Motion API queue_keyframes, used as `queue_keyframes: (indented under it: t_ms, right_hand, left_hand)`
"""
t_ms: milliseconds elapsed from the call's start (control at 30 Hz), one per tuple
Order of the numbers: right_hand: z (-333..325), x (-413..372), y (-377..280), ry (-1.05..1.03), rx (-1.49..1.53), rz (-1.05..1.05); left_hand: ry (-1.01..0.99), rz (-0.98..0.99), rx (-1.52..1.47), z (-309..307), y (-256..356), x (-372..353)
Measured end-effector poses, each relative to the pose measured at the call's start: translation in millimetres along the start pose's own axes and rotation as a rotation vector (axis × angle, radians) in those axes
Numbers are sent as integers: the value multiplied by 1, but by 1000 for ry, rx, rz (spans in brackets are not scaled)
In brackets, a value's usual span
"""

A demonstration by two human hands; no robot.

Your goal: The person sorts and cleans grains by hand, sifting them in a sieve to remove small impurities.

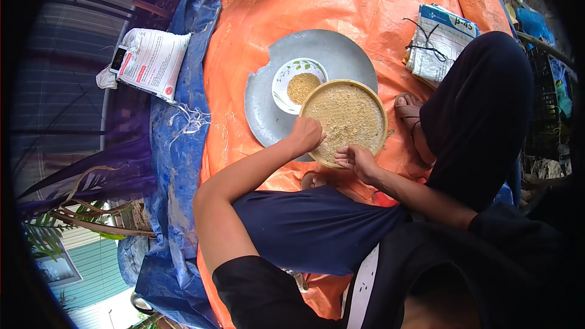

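Woven tray (342,81) of grain (348,116) sits on orange tarp (341,0), overlapping metal platter (332,45). Left hand (305,134) clenched on tray's near-left rim. Right hand (358,160) at near rim, fingers (342,157) curled over grain; pinching or not, cannot tell. Small bowl (281,79) just left, beyond.

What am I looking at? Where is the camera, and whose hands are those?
There is no machine here. The camera sits on a person's head and looks down at their own two hands. They sit on an orange sheet. On it lies a grey metal platter with a small bowl of brownish grain and a round tray full of grain. The left hand curls over the tray's rim; whether it grips is hard to tell. The right hand has its fingers bunched at the near edge.
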State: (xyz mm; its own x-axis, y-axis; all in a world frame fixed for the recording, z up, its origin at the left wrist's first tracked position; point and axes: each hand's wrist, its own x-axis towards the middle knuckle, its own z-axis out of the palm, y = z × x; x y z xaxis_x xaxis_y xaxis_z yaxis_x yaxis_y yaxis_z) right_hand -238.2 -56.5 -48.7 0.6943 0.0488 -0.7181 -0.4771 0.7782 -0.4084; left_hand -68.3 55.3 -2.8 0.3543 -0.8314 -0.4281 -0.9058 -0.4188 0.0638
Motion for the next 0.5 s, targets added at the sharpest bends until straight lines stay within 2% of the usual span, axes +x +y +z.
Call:
queue_keyframes:
  t_ms: [133, 333, 500]
  right_hand:
    - [0, 0, 1, 4, -32, -18]
    - [1, -1, 1, 5, -70, -3]
    - [0, 2, 2, 5, -94, -28]
  left_hand:
    - [54, -8, 14, 9, 5, -3]
    - [28, 9, 20, 12, 14, -1]
    - [72, 40, 72, 24, 2, 8]
